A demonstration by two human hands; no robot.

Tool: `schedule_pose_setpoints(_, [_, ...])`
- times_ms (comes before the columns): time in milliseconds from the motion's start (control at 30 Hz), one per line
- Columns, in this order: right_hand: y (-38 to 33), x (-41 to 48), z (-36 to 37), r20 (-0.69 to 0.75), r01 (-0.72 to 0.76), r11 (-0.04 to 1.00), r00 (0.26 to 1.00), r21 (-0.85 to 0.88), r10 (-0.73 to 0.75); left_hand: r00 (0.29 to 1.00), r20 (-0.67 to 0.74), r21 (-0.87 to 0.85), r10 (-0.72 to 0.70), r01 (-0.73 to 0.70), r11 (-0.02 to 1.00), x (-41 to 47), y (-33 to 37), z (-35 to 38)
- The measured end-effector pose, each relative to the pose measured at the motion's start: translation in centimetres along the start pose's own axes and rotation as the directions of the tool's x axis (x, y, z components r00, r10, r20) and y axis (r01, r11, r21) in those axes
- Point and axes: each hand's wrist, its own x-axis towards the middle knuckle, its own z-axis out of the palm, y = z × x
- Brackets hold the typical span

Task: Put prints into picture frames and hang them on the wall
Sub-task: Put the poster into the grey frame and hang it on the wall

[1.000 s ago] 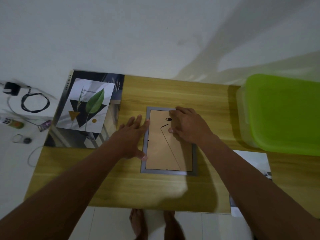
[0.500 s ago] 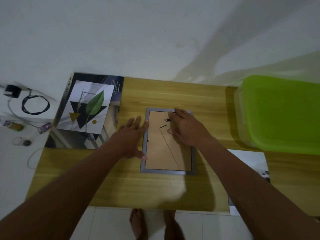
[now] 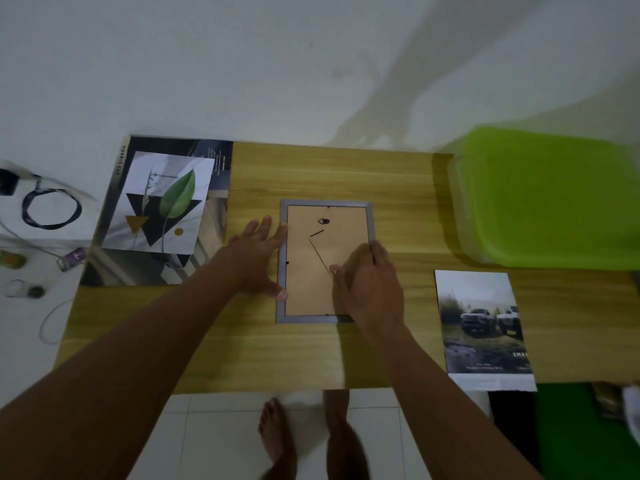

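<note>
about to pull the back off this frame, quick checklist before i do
1. Frame face down and flat on the table: ok.
2. Left hand pressing flat on the frame's left edge to steady it: ok.
3. Right hand over the right edge, thumb on the backing board, with a firm hold: cannot tell.
4. Clips turned clear of the board: cannot tell, too small.
5. Leaf print and truck print lying apart from the frame, out of the way: ok.
</note>
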Motion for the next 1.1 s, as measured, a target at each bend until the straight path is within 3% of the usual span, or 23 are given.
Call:
schedule_pose_setpoints(233, [0.2, -0.5, 1.1, -0.039, -0.077, 0.994, 0.996, 0.078, 0.08, 1.0, -0.005, -0.001, 0.008, -0.008, 1.0, 0.1, -0.1, 0.2])
schedule_pose_setpoints(600, [0.6, -1.9, 1.2, -0.082, -0.055, 0.995, 0.995, 0.078, 0.061, 1.0, -0.005, -0.002, 0.016, -0.016, 1.0, 0.2, -0.3, 0.2])
schedule_pose_setpoints(733, [0.8, -2.0, 1.3, -0.105, -0.102, 0.986, 0.988, 0.132, 0.116, 1.0, 0.002, -0.001, 0.017, -0.017, 1.0, 0.1, -0.2, 0.1])
schedule_pose_setpoints(1100, [0.8, -2.4, 1.5, -0.056, -0.087, 0.989, 0.994, 0.12, 0.094, 1.0, 0.001, -0.003, 0.015, -0.015, 1.0, 0.2, -0.2, 0.1])
